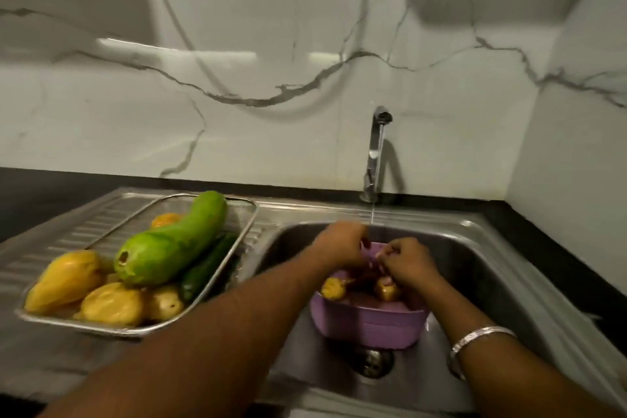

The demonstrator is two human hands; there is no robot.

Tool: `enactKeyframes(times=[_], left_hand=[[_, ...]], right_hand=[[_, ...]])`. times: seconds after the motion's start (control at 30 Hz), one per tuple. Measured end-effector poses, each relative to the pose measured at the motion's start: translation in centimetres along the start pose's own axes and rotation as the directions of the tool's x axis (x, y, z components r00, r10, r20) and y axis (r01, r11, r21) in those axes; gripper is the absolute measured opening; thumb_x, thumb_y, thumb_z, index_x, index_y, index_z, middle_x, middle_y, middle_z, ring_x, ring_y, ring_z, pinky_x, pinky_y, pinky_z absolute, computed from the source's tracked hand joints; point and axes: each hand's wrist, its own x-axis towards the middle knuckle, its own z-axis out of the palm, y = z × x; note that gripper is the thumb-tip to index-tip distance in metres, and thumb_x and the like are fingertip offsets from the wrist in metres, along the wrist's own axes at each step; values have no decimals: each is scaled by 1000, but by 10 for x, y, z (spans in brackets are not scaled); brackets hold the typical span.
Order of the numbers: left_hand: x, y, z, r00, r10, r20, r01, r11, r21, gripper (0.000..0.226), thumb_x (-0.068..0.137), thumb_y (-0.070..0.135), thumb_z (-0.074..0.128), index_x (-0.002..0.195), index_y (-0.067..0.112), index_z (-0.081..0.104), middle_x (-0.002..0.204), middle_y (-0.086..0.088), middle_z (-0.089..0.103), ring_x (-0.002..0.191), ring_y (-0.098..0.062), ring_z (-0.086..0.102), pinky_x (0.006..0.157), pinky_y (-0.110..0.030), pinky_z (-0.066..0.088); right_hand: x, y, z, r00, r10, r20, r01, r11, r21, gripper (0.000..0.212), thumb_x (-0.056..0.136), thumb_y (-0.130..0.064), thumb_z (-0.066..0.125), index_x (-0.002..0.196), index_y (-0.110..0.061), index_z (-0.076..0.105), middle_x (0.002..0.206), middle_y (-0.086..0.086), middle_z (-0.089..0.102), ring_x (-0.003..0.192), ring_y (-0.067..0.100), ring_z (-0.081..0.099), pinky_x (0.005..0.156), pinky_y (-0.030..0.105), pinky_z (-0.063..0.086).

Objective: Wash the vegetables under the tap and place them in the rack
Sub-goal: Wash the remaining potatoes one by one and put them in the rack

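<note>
Both hands, left hand (342, 244) and right hand (412, 256), are curled around a small vegetable (373, 263) above the purple tub (369, 322) in the sink (475, 268), below the tap (375, 159). Wet and probably slippery, it is best gripped around its middle. The rack (237, 248) lies left.

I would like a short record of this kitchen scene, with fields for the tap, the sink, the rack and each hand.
tap: tap at the back of the sink, a thin stream of water running
sink: steel sink holds a purple basket with a few vegetables left in it
rack: wire rack on the draining board, holding a long green gourd, yellow vegetables and a dark green one
left hand: left hand over the basket, fingers curled on something small; what it is cannot be told
right hand: right hand beside it, likewise curled; bracelet on the wrist
</note>
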Motion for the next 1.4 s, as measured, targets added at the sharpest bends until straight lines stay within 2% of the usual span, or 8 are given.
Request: enactKeyframes(times=[0.43,0.63,0.83,0.97,1.1,1.17,1.27,1.4], left_hand=[[46,-50,110,921,-272,281,224,956,190,53,103,41,48,150,15,44,149,-21,48,137,-40,47,115,-47,38],[51,-49,121,912,-310,268,215,918,332,52,102,50,43,149,27,44,149,-20,45,137,-41,43,110,-55,42],[57,-47,121,893,-355,275,281,919,275,50,97,49,48,140,24,55,141,-15,57,128,-41,54,105,-59,46],[53,-41,111,893,-364,265,390,919,-50,47,97,50,48,126,18,66,127,-12,66,116,-35,61,100,-44,49],[30,-5,67,933,-319,165,341,642,-686,33,104,23,42,84,7,62,85,-16,63,88,-37,64,65,-32,42],[12,18,46,928,-335,165,279,329,-902,35,105,25,36,85,9,61,78,-13,60,74,-25,62,59,-30,50],[2,40,37,907,-292,302,299,-56,-952,51,106,46,38,115,7,69,107,-19,73,103,-29,68,88,-41,58],[-8,54,28,914,-275,298,259,-171,-951,60,104,57,37,122,8,67,125,-19,68,119,-31,61,112,-48,43]], right_hand=[[20,16,8,992,24,122,-17,998,-60,16,88,-25,61,82,-13,70,62,6,73,59,29,74,67,50,64],[15,11,8,990,44,137,-32,996,-86,17,94,-17,59,86,-6,70,63,9,73,51,22,68,62,40,64],[13,12,7,990,32,140,-22,997,-73,15,92,-12,60,80,-8,68,67,13,74,62,32,75,61,45,64],[14,15,5,993,26,114,-14,995,-97,14,89,-20,62,80,-14,71,65,4,74,60,24,74,69,45,65],[14,8,2,998,-54,11,55,995,-82,19,99,-37,56,103,-26,70,100,-4,71,96,19,68,88,36,55],[10,-1,3,994,-110,30,109,994,24,26,107,-40,44,119,-27,64,105,-3,65,94,16,65,79,32,51],[4,-12,9,992,-123,-7,123,977,175,30,110,-38,34,124,-26,58,105,-2,60,87,10,59,71,27,46],[8,-27,12,999,11,-49,10,911,412,32,109,-40,35,109,-24,63,105,7,67,90,17,63,73,30,49]])
